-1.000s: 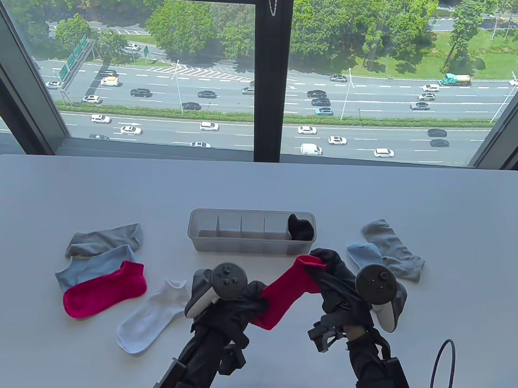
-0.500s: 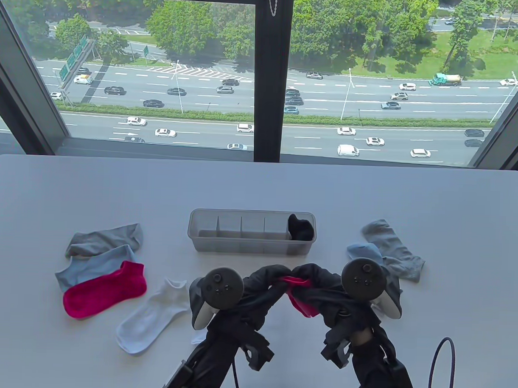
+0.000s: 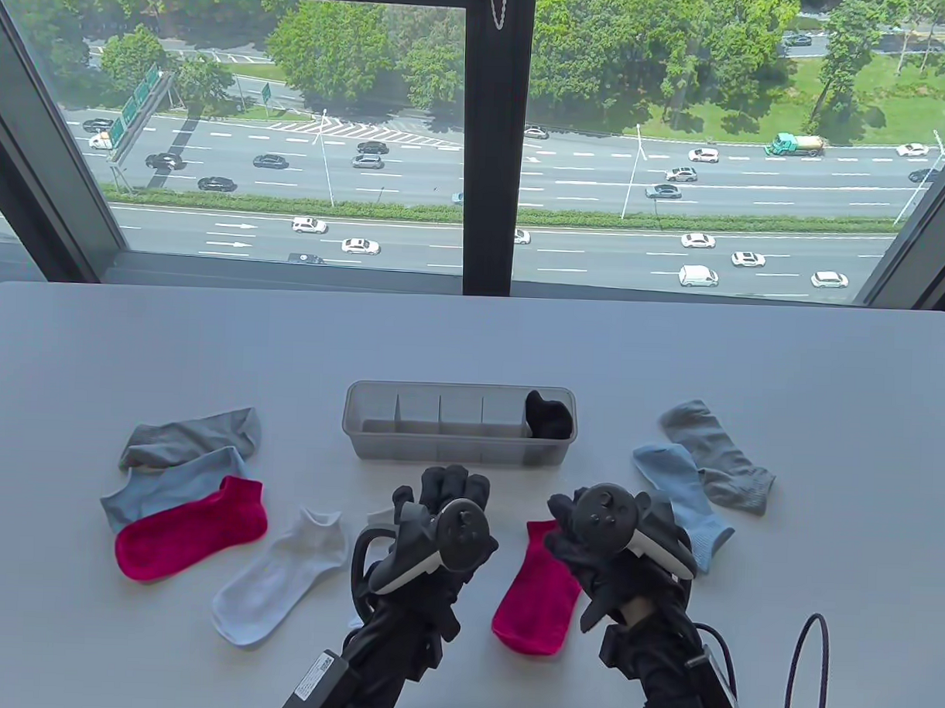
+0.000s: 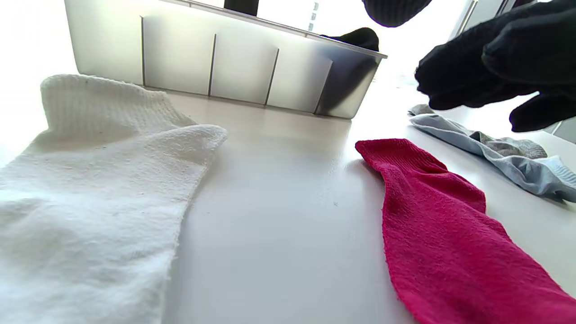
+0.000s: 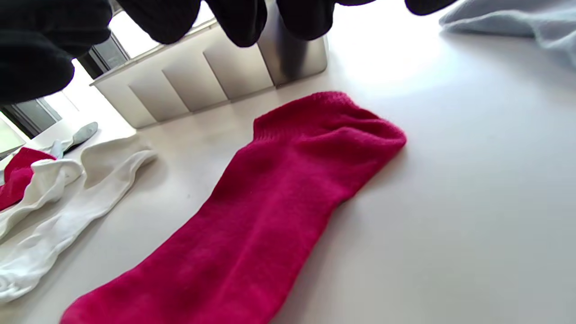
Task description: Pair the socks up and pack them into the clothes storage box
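Flat magenta ankle sock (image 3: 537, 596) under right hand (image 3: 605, 540), long axis near-far; mate (image 3: 191, 526) far left, nearer left hand (image 3: 439, 523). Both hands seemingly loose, empty.

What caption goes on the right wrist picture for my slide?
Red sock lying flat before the storage box, white socks beside it.
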### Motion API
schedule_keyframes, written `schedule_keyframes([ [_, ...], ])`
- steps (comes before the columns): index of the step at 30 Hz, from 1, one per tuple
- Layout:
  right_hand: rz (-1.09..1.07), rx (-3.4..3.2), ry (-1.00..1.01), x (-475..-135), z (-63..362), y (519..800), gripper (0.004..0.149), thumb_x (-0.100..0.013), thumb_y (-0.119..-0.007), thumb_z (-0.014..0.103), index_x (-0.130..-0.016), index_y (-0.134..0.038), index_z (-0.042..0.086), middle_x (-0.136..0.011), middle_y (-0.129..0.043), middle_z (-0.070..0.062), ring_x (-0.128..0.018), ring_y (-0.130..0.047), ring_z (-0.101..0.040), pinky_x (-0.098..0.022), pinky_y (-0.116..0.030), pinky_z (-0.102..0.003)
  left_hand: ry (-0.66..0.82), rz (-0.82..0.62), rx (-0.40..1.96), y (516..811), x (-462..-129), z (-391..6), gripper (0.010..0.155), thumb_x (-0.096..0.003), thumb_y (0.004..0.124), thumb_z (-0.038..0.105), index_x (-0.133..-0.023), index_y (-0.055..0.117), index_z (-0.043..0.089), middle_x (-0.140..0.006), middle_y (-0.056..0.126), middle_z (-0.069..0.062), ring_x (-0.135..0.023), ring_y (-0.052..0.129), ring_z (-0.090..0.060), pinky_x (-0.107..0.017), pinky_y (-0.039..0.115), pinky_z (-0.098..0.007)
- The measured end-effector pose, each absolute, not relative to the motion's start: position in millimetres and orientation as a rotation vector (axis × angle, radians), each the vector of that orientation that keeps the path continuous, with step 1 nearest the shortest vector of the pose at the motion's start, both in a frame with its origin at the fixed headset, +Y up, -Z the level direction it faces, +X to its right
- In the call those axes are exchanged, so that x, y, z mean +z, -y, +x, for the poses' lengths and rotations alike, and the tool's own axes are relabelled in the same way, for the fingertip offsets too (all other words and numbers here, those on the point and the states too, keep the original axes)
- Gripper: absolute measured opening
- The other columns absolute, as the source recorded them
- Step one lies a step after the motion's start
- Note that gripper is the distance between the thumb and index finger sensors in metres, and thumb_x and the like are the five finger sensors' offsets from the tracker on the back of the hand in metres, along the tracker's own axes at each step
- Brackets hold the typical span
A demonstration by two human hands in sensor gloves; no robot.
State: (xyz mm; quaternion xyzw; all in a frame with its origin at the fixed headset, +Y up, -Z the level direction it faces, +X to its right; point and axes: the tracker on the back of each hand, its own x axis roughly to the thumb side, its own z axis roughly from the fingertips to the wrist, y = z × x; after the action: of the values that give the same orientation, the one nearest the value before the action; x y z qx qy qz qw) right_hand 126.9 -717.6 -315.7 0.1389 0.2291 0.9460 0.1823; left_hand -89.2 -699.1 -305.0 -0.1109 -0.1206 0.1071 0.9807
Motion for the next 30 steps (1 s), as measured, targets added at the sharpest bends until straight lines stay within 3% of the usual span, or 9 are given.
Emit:
schedule_keyframes([
  [2,0.371,2.654,-0.912,-316.7,115.2,743.5,0.065,-0.063,-0.056,0.04,-0.116,-0.041,0.007,-0.117,-0.039,-0.038,-0.102,-0.029,-0.059,-0.068,-0.042,-0.075,0.187,-0.231,0.247,692.8,-305.4,-104.3,0.072,-0.06,0.059,0.044,-0.116,0.022,0.019,-0.125,0.017,-0.013,-0.117,0.014,-0.04,-0.08,0.019,-0.067],
  [4,0.335,2.678,-1.059,-319.9,109.7,760.3,0.068,-0.062,-0.052,0.042,-0.115,-0.027,0.008,-0.116,-0.019,-0.032,-0.101,-0.012,-0.056,-0.068,-0.027,-0.077,0.144,-0.216,0.261,685.4,-305.8,-120.4,0.071,-0.0599,0.059,0.043,-0.117,0.024,0.019,-0.125,0.019,-0.013,-0.117,0.015,-0.04,-0.08,0.019,-0.067],
  [9,0.328,2.69,-0.554,-322.6,113.0,732.5,0.069,-0.061,-0.053,0.043,-0.115,-0.028,0.01,-0.117,-0.019,-0.033,-0.102,-0.012,-0.056,-0.068,-0.024,-0.077,-0.043,-0.175,0.167,663.5,-308.4,-199.6,0.073,-0.0589,0.062,0.044,-0.117,0.027,0.019,-0.126,0.024,-0.014,-0.118,0.021,-0.043,-0.081,0.026,-0.069],
  [12,0.325,2.67,-0.474,-320.9,118.3,723.6,0.069,-0.062,-0.054,0.043,-0.116,-0.028,0.009,-0.116,-0.013,-0.034,-0.1,-0.006,-0.056,-0.067,-0.023,-0.077,-0.227,-0.233,0.151,666.7,-316.0,-257.6,0.071,-0.0588,0.064,0.041,-0.117,0.029,0.019,-0.125,0.031,-0.017,-0.116,0.031,-0.046,-0.081,0.034,-0.068],
  [16,0.307,2.686,-0.478,-321.1,125.7,724.9,0.069,-0.062,-0.054,0.043,-0.115,-0.028,0.008,-0.115,-0.01,-0.035,-0.098,-0.004,-0.057,-0.067,-0.022,-0.077,-0.409,-0.426,0.123,711.6,-322.8,-320.7,0.069,-0.0575,0.068,0.04,-0.115,0.039,0.014,-0.119,0.049,-0.021,-0.108,0.055,-0.049,-0.076,0.054,-0.063],
  [21,0.277,2.657,-0.504,-324.1,130.3,728.1,0.069,-0.062,-0.055,0.042,-0.115,-0.028,0.008,-0.114,-0.008,-0.035,-0.097,-0.001,-0.057,-0.068,-0.022,-0.076,-0.456,-0.576,0.171,755.7,-324.5,-349.6,0.072,-0.0559,0.07,0.041,-0.115,0.036,0.018,-0.122,0.041,-0.015,-0.106,0.051,-0.042,-0.076,0.059,-0.059],
  [23,0.274,2.655,-0.5,-324.0,130.8,728.6,0.068,-0.062,-0.055,0.042,-0.115,-0.028,0.008,-0.114,-0.007,-0.035,-0.097,-0.001,-0.057,-0.068,-0.022,-0.077,-0.475,-0.51,0.193,759.9,-326.7,-353.8,0.068,-0.0556,0.071,0.041,-0.113,0.041,0.021,-0.12,0.038,-0.013,-0.101,0.05,-0.041,-0.074,0.06,-0.056],
  [27,0.275,2.655,-0.497,-323.9,130.4,727.9,0.068,-0.062,-0.055,0.042,-0.115,-0.029,0.008,-0.114,-0.007,-0.035,-0.097,-0.001,-0.057,-0.068,-0.023,-0.076,-0.469,-0.375,0.102,761.4,-328.3,-354.1,0.041,-0.0576,0.068,0.029,-0.098,0.062,0.023,-0.103,0.063,-0.012,-0.081,0.074,-0.037,-0.058,0.075,-0.052],
  [30,0.282,2.648,-0.479,-323.6,130.5,726.4,0.068,-0.062,-0.055,0.042,-0.115,-0.029,0.008,-0.114,-0.007,-0.035,-0.097,-0.001,-0.058,-0.068,-0.023,-0.076,-0.447,-0.372,0.089,753.3,-326.4,-353.2,0.042,-0.0567,0.065,0.027,-0.097,0.066,0.016,-0.1,0.071,-0.015,-0.078,0.081,-0.038,-0.056,0.078,-0.053],
])
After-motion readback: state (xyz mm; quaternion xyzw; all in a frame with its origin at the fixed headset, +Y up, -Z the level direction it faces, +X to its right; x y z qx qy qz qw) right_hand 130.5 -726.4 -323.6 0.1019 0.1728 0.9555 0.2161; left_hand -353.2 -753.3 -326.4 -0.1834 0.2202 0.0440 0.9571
